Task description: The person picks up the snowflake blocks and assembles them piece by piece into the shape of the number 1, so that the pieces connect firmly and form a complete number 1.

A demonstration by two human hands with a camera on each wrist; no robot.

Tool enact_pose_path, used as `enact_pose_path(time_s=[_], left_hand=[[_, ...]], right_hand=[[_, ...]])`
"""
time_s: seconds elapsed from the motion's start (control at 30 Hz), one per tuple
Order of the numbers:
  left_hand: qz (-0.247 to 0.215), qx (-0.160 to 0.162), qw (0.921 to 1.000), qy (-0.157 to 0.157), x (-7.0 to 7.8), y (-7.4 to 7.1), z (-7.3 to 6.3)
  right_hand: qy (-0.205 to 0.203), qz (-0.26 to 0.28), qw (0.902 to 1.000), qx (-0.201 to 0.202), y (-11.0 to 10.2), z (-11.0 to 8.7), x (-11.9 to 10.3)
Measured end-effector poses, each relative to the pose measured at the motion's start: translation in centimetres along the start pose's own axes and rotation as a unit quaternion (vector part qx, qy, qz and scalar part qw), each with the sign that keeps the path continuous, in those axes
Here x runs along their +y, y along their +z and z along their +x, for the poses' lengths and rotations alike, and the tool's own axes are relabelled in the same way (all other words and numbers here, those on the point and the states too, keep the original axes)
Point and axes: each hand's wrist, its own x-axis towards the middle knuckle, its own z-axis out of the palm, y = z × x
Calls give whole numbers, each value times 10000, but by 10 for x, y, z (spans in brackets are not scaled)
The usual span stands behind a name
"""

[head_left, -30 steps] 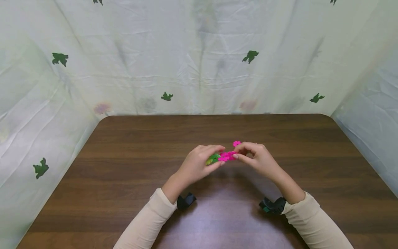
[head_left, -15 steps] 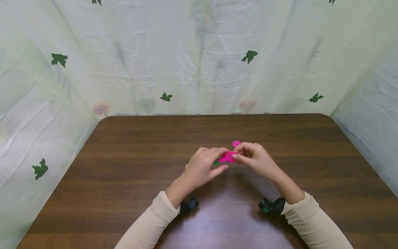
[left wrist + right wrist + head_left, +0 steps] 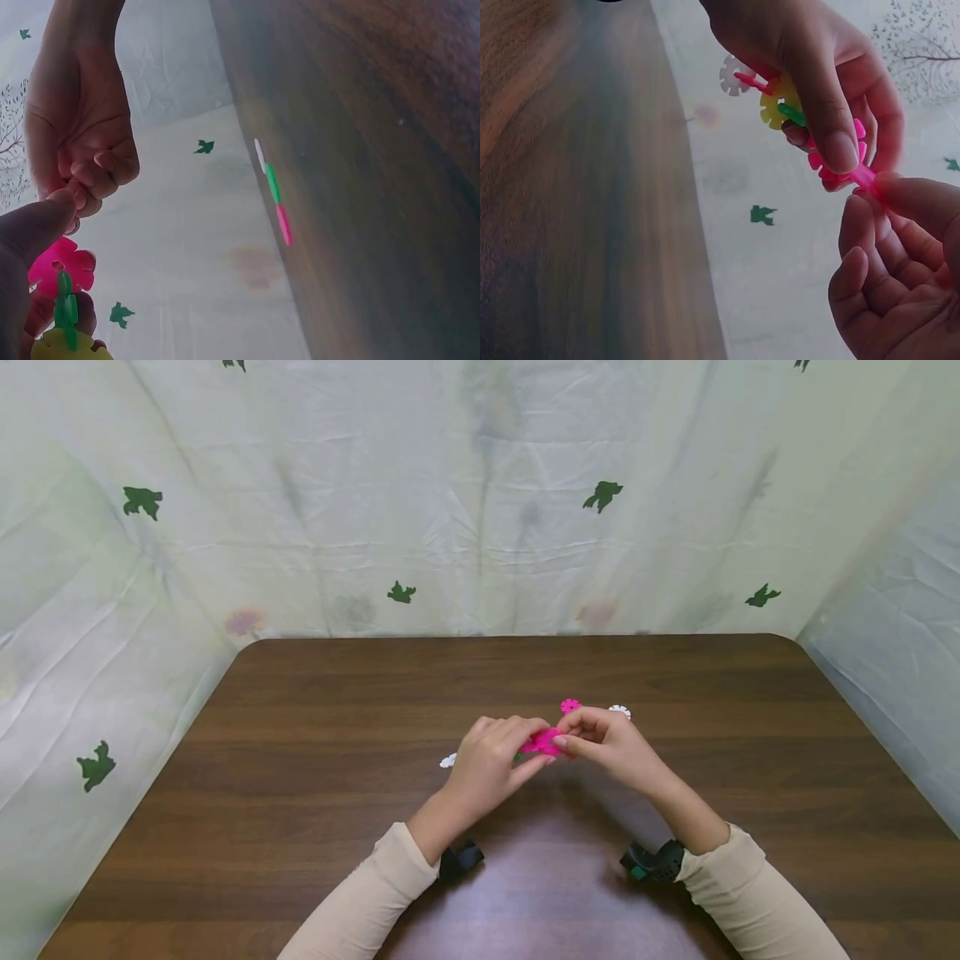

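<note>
My left hand [image 3: 491, 764] grips a chain of flat notched interlocking discs. Past its fingers, the right wrist view shows a white disc [image 3: 730, 76] at the far end, followed by a pink one seen edge-on, a yellow disc [image 3: 771, 114] and a green disc [image 3: 791, 114]. A pink disc [image 3: 66, 264] sits by the left fingertips at the near end. Thumb and fingers of my right hand [image 3: 618, 747] pinch another pink disc [image 3: 865, 178], which meets the chain's pink end. The left hand hides much of the chain in the head view.
Beyond the right hand, a second row of discs lies on the brown wooden table [image 3: 337, 710]: a pink disc [image 3: 570, 705], a green disc [image 3: 272, 184] and a white disc [image 3: 619, 711]. A pale cloth with green leaf shapes hangs behind the table.
The left hand has shifted slightly right along the chain, covering the green and yellow discs in the head view; the chain's white end now shows behind it. The right hand has edged left, still pinching.
</note>
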Motion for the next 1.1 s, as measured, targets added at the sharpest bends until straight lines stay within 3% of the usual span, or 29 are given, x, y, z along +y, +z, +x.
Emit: enact_pose_path(time_s=[0.13, 0.3, 0.53, 1.1], left_hand=[[14, 17, 10000, 12, -2, -1, 0], [102, 67, 9999, -16, -6, -5, 2], [36, 178, 9998, -115, -12, -9, 2], [1, 280, 9996, -88, -15, -12, 3]], right_hand=[[-90, -97, 9999, 74, -4, 0, 3], [-290, -517, 9973, 443, -14, 0, 5], [-169, -989, 9933, 574, -28, 1, 9], [363, -1662, 9825, 763, -53, 3, 66]])
